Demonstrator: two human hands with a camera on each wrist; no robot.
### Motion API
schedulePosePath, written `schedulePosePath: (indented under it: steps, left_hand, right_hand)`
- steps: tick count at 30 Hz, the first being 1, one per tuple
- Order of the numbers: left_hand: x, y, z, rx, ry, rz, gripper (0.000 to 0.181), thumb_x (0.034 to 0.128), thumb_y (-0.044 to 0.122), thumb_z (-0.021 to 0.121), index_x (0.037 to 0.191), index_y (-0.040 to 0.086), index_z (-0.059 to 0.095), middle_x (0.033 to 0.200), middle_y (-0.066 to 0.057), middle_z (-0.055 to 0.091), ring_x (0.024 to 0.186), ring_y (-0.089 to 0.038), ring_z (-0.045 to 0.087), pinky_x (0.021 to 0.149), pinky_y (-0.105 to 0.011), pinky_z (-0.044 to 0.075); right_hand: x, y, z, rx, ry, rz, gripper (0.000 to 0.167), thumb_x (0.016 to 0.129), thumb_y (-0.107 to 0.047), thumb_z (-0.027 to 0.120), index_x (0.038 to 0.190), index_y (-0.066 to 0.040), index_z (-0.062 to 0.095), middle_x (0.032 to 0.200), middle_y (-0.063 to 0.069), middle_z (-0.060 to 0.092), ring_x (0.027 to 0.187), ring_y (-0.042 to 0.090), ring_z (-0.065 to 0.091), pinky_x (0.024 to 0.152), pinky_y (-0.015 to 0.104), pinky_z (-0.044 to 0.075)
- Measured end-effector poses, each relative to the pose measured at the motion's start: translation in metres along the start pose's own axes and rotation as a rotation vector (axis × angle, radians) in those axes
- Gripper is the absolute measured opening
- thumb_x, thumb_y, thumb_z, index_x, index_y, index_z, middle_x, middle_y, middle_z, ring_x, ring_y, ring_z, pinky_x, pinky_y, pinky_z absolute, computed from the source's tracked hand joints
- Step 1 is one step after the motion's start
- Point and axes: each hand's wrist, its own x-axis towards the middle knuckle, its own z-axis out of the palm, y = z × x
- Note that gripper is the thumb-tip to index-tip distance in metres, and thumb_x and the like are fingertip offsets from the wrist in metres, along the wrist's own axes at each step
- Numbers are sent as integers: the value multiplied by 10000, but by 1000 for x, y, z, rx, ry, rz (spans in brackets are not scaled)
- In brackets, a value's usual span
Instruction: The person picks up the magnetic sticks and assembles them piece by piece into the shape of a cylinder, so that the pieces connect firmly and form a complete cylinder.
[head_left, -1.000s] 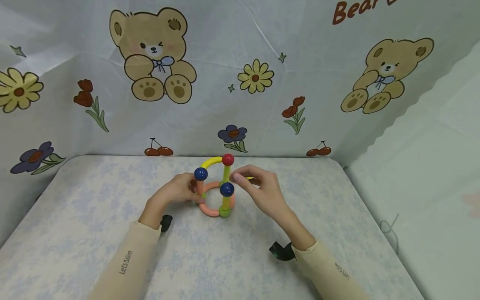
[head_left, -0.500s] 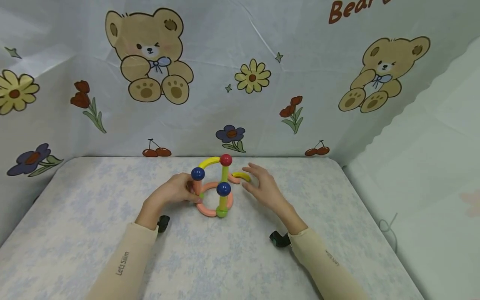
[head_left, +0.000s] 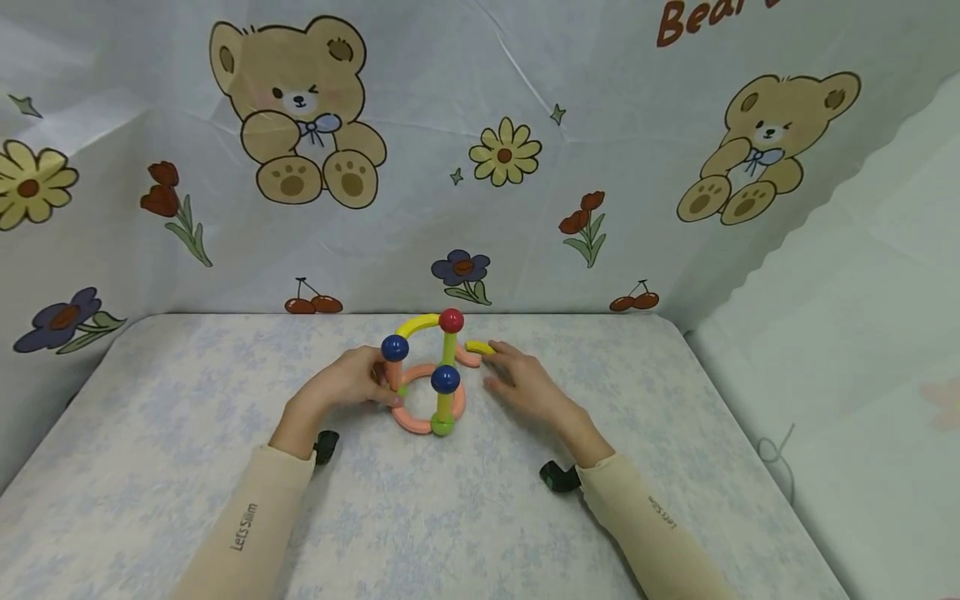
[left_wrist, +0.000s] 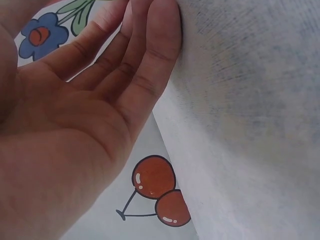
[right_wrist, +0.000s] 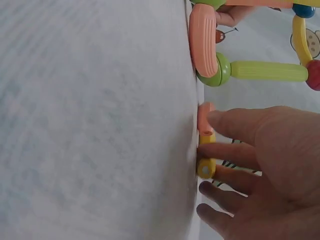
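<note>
A frame of magnetic building sticks and balls stands on the table; its base is a ring of curved pink sticks (head_left: 411, 422) with green balls (head_left: 442, 426). Two blue balls (head_left: 446, 379) and a red ball (head_left: 452, 321) top its uprights. A curved yellow stick (head_left: 417, 324) joins the red ball to the left blue one. My left hand (head_left: 347, 382) holds the frame's left pink upright (head_left: 394, 373). To the frame's right, my right hand (head_left: 531, 387) touches a loose curved yellow stick (head_left: 477, 347) with fairly straight fingers. Beside that lies a loose curved pink stick (head_left: 468, 358).
A pale, blue-mottled cloth covers the table (head_left: 450, 517). Behind it hangs a white sheet (head_left: 435, 100) printed with bears and flowers. Dark wrist-worn devices (head_left: 558, 477) sit below both wrists. A thin cord (head_left: 783, 462) hangs beyond the right edge.
My right hand has moved from the frame's right side down and right to the loose yellow stick. The left hand keeps its place on the frame.
</note>
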Motion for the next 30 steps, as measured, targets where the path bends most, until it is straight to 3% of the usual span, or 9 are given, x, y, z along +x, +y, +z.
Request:
schedulePosePath:
  steps: [3,7,9,11,15,23,28,30]
  left_hand:
    - [0,-1,1,-4,3,11,277,812,132,922,953,56,695,885,-79,640,759,-205,580,657,-306,498]
    - [-1,-2,1,-11,7,54,259,806,112,921,903,59,686,852,-74,635,729,-196,574,631,-310,490]
    - [-1,-3,1,-12,6,62,251,810,110,918,893,60,686,844,-70,633,716,-190,573,627,-309,488]
    - [-1,-2,1,-16,6,56,251,810,112,919,893,63,687,842,-68,631,710,-188,572,629,-309,486]
    - [-1,0,1,-11,8,45,255,813,115,917,908,50,689,853,-77,637,720,-194,575,639,-308,488]
    - [-1,2,2,12,28,33,287,802,115,927,930,57,677,904,-96,650,765,-214,585,665,-315,495]
    - [-2,1,4,5,2,91,366,798,125,930,1059,40,688,1031,-115,695,832,-233,607,721,-348,501]
    - [-2,0,5,-3,-21,145,346,794,131,937,1010,20,690,1078,-131,686,915,-240,595,788,-361,487]
  right_hand:
    - [0,-3,0,-51,66,19,344,1001,-152,717,1286,42,709,1494,242,583,1380,392,581,1153,526,453]
    - [-2,-4,-1,-91,227,94,139,946,-105,755,1027,0,796,1165,186,762,1078,329,737,949,472,589]
    - [-5,-3,-2,-107,290,140,46,913,-83,777,913,-39,791,984,129,780,893,270,739,811,423,606]
    - [-7,-1,-3,-112,314,181,54,885,-65,797,848,-69,758,853,82,747,744,216,680,690,378,572]
    - [-9,0,-8,-53,272,224,148,855,-57,836,859,-66,689,769,49,667,667,176,577,632,335,496]
    - [-9,-2,-17,71,109,339,175,864,-72,823,997,-13,726,843,68,684,708,169,606,631,287,508]
    - [-8,-5,-27,152,58,380,144,883,-122,809,988,-31,770,879,67,693,743,168,608,599,259,500]
    - [-8,-6,-32,217,48,378,147,902,-139,800,1012,-46,772,919,73,700,771,175,625,614,270,515]
